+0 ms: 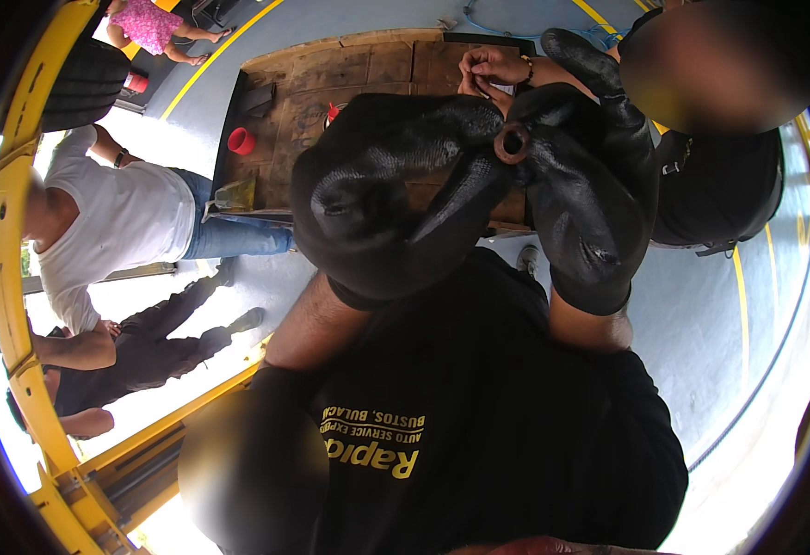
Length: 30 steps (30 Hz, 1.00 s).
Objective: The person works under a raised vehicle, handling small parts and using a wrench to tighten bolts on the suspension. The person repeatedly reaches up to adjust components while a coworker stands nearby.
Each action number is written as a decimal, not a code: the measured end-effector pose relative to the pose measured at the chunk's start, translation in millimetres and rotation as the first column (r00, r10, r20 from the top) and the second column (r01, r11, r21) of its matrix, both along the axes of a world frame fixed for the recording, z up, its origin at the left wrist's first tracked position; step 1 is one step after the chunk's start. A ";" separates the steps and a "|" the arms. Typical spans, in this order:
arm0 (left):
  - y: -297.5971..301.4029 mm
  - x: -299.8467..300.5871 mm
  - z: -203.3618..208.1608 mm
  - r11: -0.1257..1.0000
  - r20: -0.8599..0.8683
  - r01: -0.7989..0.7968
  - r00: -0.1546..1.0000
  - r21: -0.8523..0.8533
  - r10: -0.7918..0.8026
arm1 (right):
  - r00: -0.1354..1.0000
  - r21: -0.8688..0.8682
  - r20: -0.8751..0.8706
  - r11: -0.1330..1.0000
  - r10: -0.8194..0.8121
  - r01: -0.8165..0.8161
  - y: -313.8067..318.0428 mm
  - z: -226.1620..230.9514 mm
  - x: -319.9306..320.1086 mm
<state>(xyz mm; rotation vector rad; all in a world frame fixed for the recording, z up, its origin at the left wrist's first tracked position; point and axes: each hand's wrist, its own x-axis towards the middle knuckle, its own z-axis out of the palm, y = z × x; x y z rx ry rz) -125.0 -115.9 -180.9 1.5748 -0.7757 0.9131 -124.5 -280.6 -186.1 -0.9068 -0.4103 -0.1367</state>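
A small rusty metal ring-shaped part (pixel 512 143), with a dark round hole, is held up between my two black-gloved hands. My left hand (pixel 395 176) pinches it from the left between thumb and forefinger. From the other side, my right hand (pixel 585 171) grips it with thumb and bent fingers, while one finger sticks up and away. Below my hands lies a worn wooden tabletop (pixel 331 69), partly hidden by them.
A red cup (pixel 241 141) stands at the table's left side, near a clear yellowish container (pixel 235 196). Another person's hands (pixel 490 70) are over the far edge. A person in a white shirt (pixel 132 222) stands left, beside a yellow metal post (pixel 14 240).
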 end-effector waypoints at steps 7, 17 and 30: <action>2.5 -0.4 8.1 0.989 -0.002 0.013 1.000 0.148 -0.013 | 1.000 -0.005 0.014 1.000 0.006 -0.006 -3.0 3.5 -2.5; -16.2 -14.8 7.7 0.998 -0.105 0.062 0.993 0.013 -0.060 | 0.997 0.132 0.025 0.989 0.067 -0.070 -15.9 2.6 -8.3; -18.4 -17.0 0.3 0.992 -0.120 0.128 0.985 0.003 -0.126 | 0.990 -0.016 0.121 0.998 0.070 -0.068 -27.1 -8.0 -4.2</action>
